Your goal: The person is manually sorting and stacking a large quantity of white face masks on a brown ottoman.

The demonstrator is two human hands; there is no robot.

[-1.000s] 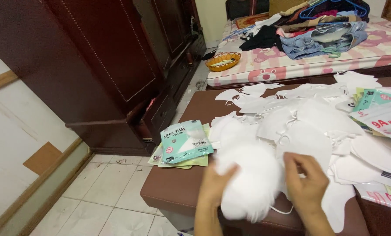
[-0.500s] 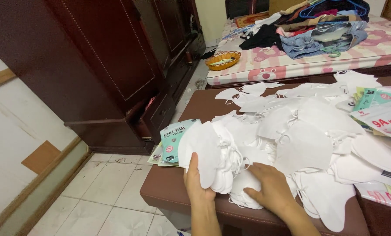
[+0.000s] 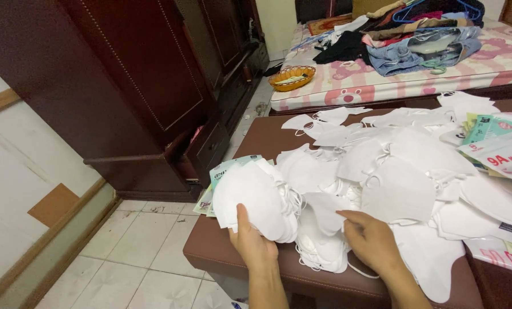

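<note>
Since the frame half a second earlier, the left hand [image 3: 254, 243] had carried its stack of white folded fabric face masks [image 3: 256, 197] a little leftward, so the stack now covered more of the teal-and-white printed paper packets [image 3: 221, 171] at the table's left edge. That hand was closed around the stack's lower edge, thumb pressed on the front face, holding it tilted up above the dark brown padded table [image 3: 221, 252]. Just right of it, a second, smaller heap of the same white masks [image 3: 323, 246] lay flat near the table's front edge, thin ear loops trailing out. The right hand [image 3: 373, 243] rested on the loose masks there, fingers bent over one sheet; whether it was actually pinching that sheet could not be told. Masks like these looked very light, soft and floppy, likely to slide apart unless squeezed together at one edge. Farther right spread a wide pile of loose white masks [image 3: 404, 160] beside more printed packets [image 3: 499, 151].
</note>
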